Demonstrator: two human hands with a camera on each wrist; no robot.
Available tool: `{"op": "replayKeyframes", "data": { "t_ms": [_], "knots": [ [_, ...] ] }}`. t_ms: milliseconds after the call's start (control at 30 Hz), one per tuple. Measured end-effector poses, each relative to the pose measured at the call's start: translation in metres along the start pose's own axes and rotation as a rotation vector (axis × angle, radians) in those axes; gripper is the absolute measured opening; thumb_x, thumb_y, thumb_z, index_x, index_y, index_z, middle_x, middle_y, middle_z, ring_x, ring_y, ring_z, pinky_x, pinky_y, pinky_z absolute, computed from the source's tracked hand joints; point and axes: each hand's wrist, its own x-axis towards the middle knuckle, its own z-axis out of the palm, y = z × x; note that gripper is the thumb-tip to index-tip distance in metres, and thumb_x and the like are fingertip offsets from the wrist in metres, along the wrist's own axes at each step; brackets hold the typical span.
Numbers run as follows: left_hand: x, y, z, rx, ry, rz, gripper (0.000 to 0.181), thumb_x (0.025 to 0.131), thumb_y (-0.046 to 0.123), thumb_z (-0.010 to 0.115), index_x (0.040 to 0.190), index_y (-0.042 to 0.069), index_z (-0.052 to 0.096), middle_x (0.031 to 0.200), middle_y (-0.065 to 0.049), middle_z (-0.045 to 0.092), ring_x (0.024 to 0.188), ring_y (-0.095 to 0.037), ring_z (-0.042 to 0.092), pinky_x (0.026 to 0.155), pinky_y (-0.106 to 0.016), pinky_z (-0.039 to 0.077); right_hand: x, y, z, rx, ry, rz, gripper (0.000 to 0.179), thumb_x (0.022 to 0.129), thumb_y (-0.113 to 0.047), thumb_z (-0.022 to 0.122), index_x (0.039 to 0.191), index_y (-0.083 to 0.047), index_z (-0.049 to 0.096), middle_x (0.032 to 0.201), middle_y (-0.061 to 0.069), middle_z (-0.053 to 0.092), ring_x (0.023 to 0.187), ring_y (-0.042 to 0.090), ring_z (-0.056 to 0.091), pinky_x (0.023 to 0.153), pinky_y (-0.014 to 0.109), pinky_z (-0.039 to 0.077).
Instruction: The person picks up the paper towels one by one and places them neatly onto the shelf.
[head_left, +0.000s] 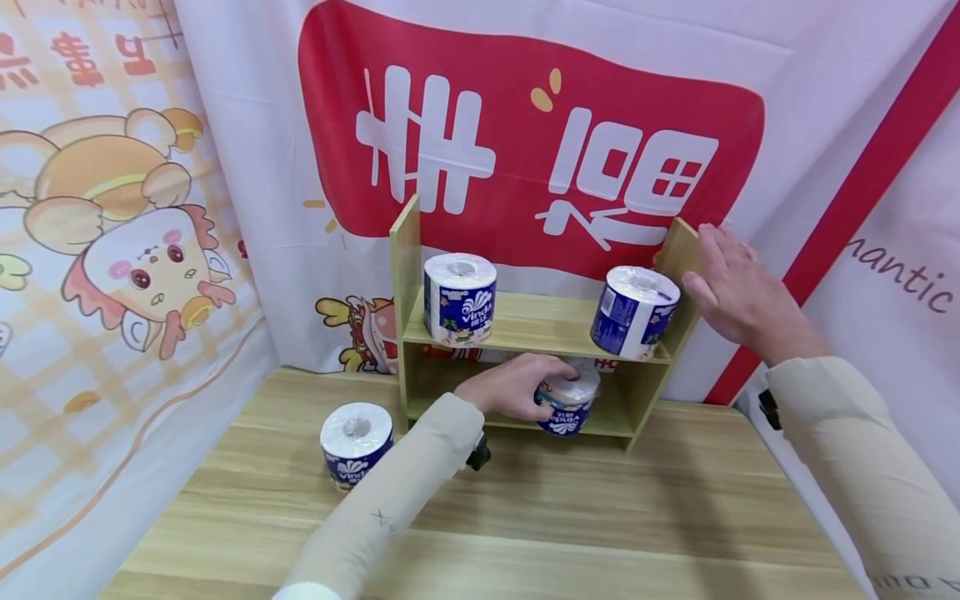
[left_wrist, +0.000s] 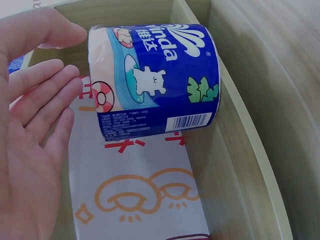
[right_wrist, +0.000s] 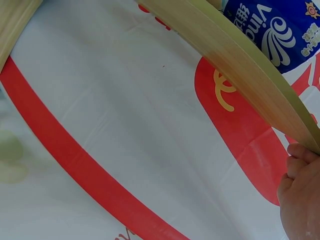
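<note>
A wooden two-tier shelf point(head_left: 540, 321) stands on the table. My left hand point(head_left: 517, 385) reaches over the top of a blue-and-white toilet paper roll point(head_left: 564, 417) on its lower tier. In the left wrist view, the fingers point(left_wrist: 47, 82) are extended and a small gap shows between them and the roll point(left_wrist: 155, 82). My right hand point(head_left: 746, 292) rests at the upper end of the shelf's right side panel point(head_left: 678, 258), fingers fairly straight. The right wrist view shows its fingertips right at the panel's edge point(right_wrist: 260, 85).
On the upper tier stand two more rolls, one at the left point(head_left: 460, 302) and one at the right point(head_left: 634, 315). Another roll point(head_left: 356, 446) stands on the table point(head_left: 570, 508), left of the shelf. A printed cloth point(head_left: 262, 125) hangs close behind the shelf.
</note>
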Motion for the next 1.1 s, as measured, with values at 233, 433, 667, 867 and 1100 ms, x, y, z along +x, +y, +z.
{"op": "replayKeyframes", "data": {
  "t_ms": [233, 433, 667, 867, 1100],
  "knots": [
    [-0.016, 0.013, -0.013, -0.038, -0.014, -0.006, 0.065, 0.094, 0.026, 0.072, 0.154, 0.014, 0.053, 0.158, -0.002, 0.055, 0.141, -0.018, 0.055, 0.118, -0.036, 0.050, -0.001, -0.001, -0.002, -0.002, -0.001, -0.006, 0.090, 0.105, -0.041, 0.047, 0.170, -0.009, -0.007, 0.177, 0.024, 0.005, 0.162, 0.051, 0.005, 0.123, 0.079, 0.020],
    [-0.030, 0.020, -0.023, -0.020, -0.036, 0.009, 0.070, 0.092, 0.032, 0.075, 0.155, 0.014, 0.051, 0.157, -0.001, 0.055, 0.143, -0.019, 0.054, 0.120, -0.036, 0.048, 0.000, -0.001, -0.002, -0.003, -0.002, -0.007, 0.089, 0.105, -0.040, 0.046, 0.170, -0.008, -0.007, 0.177, 0.024, 0.004, 0.163, 0.050, 0.003, 0.126, 0.077, 0.016],
    [-0.052, 0.025, -0.033, 0.010, -0.074, 0.018, 0.072, 0.092, 0.032, 0.075, 0.158, 0.016, 0.049, 0.161, 0.001, 0.052, 0.149, -0.017, 0.049, 0.125, -0.040, 0.043, 0.000, -0.002, 0.000, -0.005, -0.007, -0.007, 0.089, 0.105, -0.040, 0.046, 0.170, -0.009, -0.007, 0.178, 0.023, 0.004, 0.163, 0.050, 0.003, 0.126, 0.076, 0.016],
    [-0.072, 0.026, -0.041, 0.039, -0.106, 0.037, 0.071, 0.093, 0.034, 0.075, 0.158, 0.017, 0.050, 0.163, 0.001, 0.050, 0.152, -0.018, 0.046, 0.127, -0.042, 0.040, 0.000, -0.003, 0.001, -0.001, -0.006, -0.008, 0.089, 0.105, -0.041, 0.046, 0.170, -0.009, -0.007, 0.178, 0.023, 0.004, 0.163, 0.049, 0.003, 0.127, 0.075, 0.015],
    [-0.093, 0.025, -0.049, 0.091, -0.118, 0.041, 0.072, 0.092, 0.033, 0.077, 0.156, 0.015, 0.051, 0.161, -0.002, 0.053, 0.151, -0.019, 0.048, 0.127, -0.040, 0.040, 0.000, -0.002, 0.000, 0.005, 0.005, -0.007, 0.088, 0.105, -0.039, 0.046, 0.170, -0.008, -0.006, 0.177, 0.025, 0.005, 0.163, 0.050, 0.004, 0.125, 0.077, 0.017]
  ]
}}
